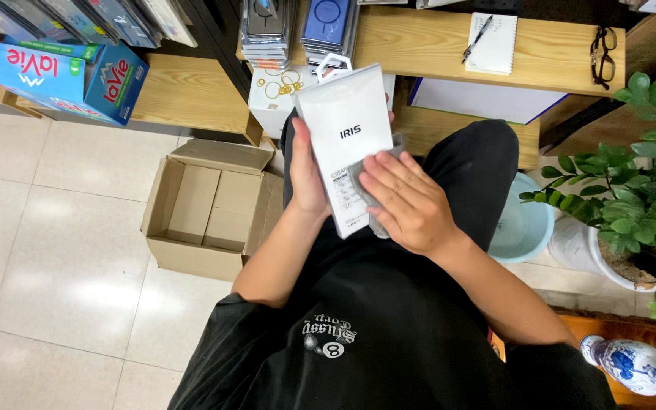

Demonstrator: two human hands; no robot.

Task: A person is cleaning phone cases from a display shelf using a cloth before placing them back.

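Note:
My left hand (pixel 307 171) grips the left edge of a flat white retail package (pixel 347 121) with a hang tab at its top, held upright over my lap. Resting flat on the package's lower right part, my right hand (pixel 408 201) presses a small grey cloth (pixel 364 186) against it. The cloth's lower end sticks out below the package. My black trousers and black shirt fill the view underneath.
An open, empty cardboard box (pixel 206 209) stands on the tiled floor at my left. Wooden shelves ahead hold stacked phone cases (pixel 267 30), a notepad with pen (pixel 493 42), glasses (pixel 603 55) and blue cartons (pixel 66 72). A potted plant (pixel 639 190), pale bucket (pixel 521 224) and blue-white vase (pixel 626 364) sit right.

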